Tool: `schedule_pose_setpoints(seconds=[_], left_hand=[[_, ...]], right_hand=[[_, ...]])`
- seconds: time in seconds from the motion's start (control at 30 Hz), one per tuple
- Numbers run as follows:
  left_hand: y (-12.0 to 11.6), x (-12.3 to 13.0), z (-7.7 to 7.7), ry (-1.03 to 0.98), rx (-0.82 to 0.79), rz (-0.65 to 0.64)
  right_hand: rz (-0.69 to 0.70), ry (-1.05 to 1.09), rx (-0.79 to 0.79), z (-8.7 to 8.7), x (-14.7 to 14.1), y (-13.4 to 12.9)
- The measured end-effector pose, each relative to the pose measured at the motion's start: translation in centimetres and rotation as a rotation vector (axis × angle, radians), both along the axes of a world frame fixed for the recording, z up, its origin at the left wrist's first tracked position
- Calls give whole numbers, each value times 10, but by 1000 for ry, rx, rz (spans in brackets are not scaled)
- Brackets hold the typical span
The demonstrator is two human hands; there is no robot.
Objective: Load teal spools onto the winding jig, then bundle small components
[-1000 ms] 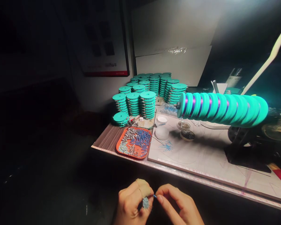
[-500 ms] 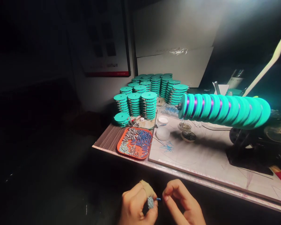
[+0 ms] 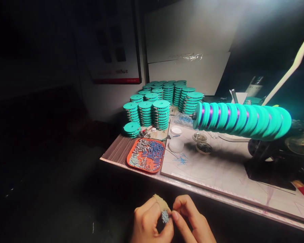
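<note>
A small grey-blue bundle [image 3: 165, 217] is off the counter [image 3: 223, 177], on the wearer's side of its front edge, clamped in the left hand's [image 3: 149, 221] thumb-and-finger grip; its long axis cannot be told. The right hand [image 3: 194, 222] is just beside it, on its right, thumb and forefinger tips almost meeting; whether they pinch anything is unclear. Beyond, an orange tray [image 3: 154, 171] lies along the front edge, near the left corner.

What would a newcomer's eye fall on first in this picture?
Probably the long row of turquoise discs at the right, raised above the table. Next come stacks of similar discs at the back left, behind an orange tray. At the bottom, the left hand holds a grey-blue bundle.
</note>
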State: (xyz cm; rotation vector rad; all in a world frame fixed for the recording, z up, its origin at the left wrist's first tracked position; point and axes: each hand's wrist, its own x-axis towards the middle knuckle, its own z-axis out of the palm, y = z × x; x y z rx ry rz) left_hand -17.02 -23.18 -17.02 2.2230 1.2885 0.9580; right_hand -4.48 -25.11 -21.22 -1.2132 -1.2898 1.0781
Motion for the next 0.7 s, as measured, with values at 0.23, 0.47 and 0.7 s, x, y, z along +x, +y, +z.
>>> schedule_pose_setpoints(seconds=[0.23, 0.47, 0.7], left_hand=[[1, -8, -7, -180, -230, 46], [-2, -6, 5, -580, -465, 125], [-4, 1, 0, -808, -568, 337]], right_hand=[[-20, -9, 39, -8, 2, 0], [-76, -402, 373, 7, 22, 8], [147, -453, 531, 13, 18, 14]])
